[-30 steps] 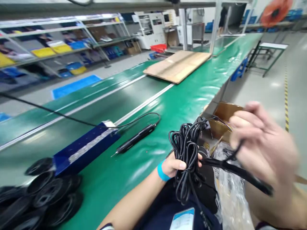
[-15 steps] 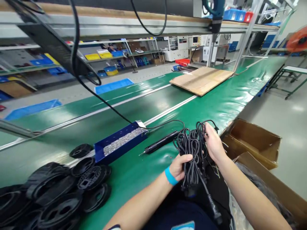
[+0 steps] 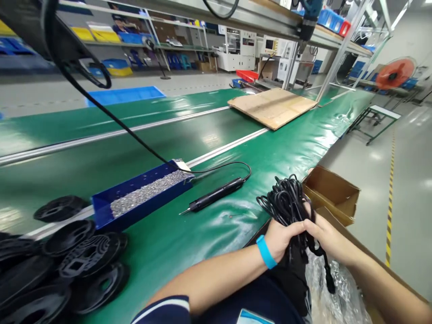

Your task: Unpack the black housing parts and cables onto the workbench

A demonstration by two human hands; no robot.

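Grip: left hand [image 3: 281, 236] and right hand [image 3: 326, 236] both clenched on one bundle of coiled black cable [image 3: 286, 202], at green table [image 3: 290, 153] edge. Beyond: one black electric screwdriver [image 3: 214, 200], one blue screw tray [image 3: 141, 198], one flat cardboard sheet [image 3: 272, 105].

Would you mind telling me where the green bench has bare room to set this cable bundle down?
Bare green lies between the electric screwdriver and the cardboard sheet, and just ahead of the left hand. It is crowded at the near left, around the black discs and the blue screw tray.

Head-worn view, forward-down, seemingly close above bench [image 3: 175, 243]
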